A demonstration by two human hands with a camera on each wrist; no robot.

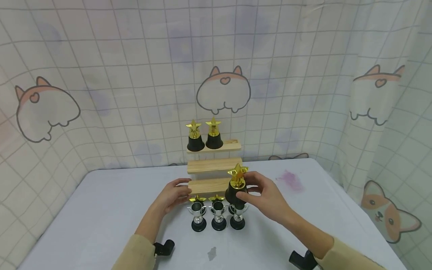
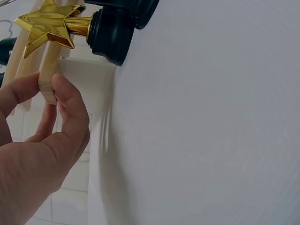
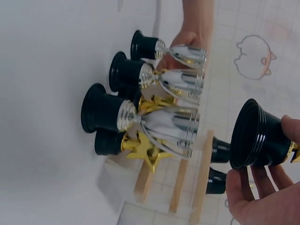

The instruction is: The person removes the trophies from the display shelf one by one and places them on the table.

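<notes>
A gold star trophy with a black base [image 1: 237, 183] is held up by my right hand [image 1: 264, 193], above the right end of the front row. In the right wrist view the hand grips it by the black base [image 3: 265, 140], its hollow underside showing. My left hand [image 1: 173, 195] pinches the left end of the lowest wooden step [image 2: 48, 86] of a small stepped rack. Two star trophies [image 1: 195, 137] stand on the top step [image 1: 231, 145]; the middle step [image 1: 212, 165] bears nothing.
Silver cup trophies [image 1: 218, 215] with black bases stand in a row before the rack. Behind them, partly hidden, are more gold star trophies [image 3: 150, 151]. A white cloth covers the table [image 1: 111, 210]; a patterned curtain [image 1: 135, 75] hangs behind and at both sides.
</notes>
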